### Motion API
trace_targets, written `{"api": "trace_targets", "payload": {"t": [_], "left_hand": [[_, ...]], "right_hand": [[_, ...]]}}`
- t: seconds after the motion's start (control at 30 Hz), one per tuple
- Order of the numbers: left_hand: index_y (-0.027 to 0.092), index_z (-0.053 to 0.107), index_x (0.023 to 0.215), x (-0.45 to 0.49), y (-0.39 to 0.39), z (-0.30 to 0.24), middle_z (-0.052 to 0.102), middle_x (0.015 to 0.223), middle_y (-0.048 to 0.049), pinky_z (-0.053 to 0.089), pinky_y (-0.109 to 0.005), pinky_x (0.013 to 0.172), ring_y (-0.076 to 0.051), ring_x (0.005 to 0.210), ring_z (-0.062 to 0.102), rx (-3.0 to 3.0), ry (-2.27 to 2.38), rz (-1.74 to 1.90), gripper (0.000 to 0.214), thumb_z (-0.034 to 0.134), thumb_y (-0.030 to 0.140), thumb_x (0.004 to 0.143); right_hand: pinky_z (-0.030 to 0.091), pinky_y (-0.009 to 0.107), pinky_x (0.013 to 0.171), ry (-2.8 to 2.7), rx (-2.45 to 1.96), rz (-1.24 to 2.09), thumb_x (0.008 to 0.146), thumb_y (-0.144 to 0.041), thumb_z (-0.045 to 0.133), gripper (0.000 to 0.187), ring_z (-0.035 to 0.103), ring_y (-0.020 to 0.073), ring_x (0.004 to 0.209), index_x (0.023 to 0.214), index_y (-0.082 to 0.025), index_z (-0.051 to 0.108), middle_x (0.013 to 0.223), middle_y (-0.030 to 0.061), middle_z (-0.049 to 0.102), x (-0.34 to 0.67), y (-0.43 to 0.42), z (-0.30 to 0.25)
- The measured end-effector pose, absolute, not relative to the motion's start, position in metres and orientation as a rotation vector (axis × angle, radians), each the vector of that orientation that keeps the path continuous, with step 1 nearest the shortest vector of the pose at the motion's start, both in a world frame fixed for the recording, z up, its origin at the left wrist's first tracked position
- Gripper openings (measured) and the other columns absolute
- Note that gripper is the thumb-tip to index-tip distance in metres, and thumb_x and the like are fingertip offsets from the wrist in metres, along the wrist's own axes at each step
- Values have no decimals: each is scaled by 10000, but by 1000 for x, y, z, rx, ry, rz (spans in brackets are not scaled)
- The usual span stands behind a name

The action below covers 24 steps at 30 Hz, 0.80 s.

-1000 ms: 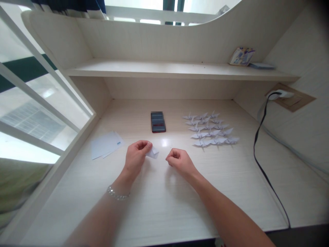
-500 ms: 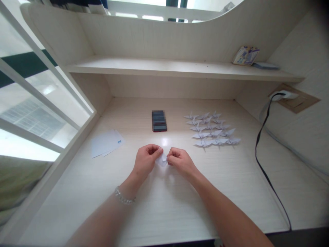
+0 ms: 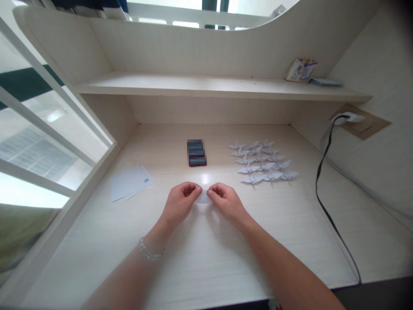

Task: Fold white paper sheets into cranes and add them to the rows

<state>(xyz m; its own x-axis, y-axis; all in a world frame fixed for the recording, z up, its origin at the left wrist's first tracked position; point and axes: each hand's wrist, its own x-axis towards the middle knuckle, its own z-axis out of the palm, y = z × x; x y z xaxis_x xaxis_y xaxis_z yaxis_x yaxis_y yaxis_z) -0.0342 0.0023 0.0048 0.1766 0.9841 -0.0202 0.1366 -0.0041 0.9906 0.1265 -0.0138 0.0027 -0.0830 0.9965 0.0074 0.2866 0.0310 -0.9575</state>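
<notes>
My left hand (image 3: 180, 201) and my right hand (image 3: 226, 201) meet over the middle of the pale wooden desk (image 3: 206, 258). Both pinch a small folded piece of pale paper (image 3: 204, 197) between thumb and fingers, one hand at each end. The paper lies low, close to the desk top. A bracelet sits on my left wrist. Several finished paper cranes (image 3: 263, 161) lie in rows to the right, beyond my right hand.
A dark phone (image 3: 196, 153) lies ahead of my hands. A few sheets of pale paper (image 3: 129, 183) rest at the left near the window frame. A black cable (image 3: 325, 189) runs from a wall socket down the right side. A small card stands on the shelf.
A second ago my left hand alone held the folded paper and my right hand was apart. The hands came together, and both now grip the paper, stretched between them.
</notes>
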Motion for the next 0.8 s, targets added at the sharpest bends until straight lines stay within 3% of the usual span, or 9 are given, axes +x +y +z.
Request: {"api": "trace_targets", "payload": {"t": [0.27, 0.8], "left_hand": [[183, 667, 739, -43, 0, 14, 646, 681, -20, 376, -222, 559, -132, 610, 533, 1875, 1145, 679, 156, 528, 253, 745], [181, 680, 665, -69, 8, 25, 579, 574, -2, 317, -196, 465, -108, 521, 457, 1844, 1054, 435, 171, 514, 212, 690]], "right_hand": [[341, 229, 572, -1951, -1377, 887, 801, -225, 484, 126, 495, 117, 621, 723, -181, 574, 682, 3, 588, 133, -19, 10], [332, 209, 509, -1901, -1319, 1206, 764, -227, 500, 123, 465, 106, 586, 727, -163, 598, 655, -6, 554, 153, -13, 19]]}}
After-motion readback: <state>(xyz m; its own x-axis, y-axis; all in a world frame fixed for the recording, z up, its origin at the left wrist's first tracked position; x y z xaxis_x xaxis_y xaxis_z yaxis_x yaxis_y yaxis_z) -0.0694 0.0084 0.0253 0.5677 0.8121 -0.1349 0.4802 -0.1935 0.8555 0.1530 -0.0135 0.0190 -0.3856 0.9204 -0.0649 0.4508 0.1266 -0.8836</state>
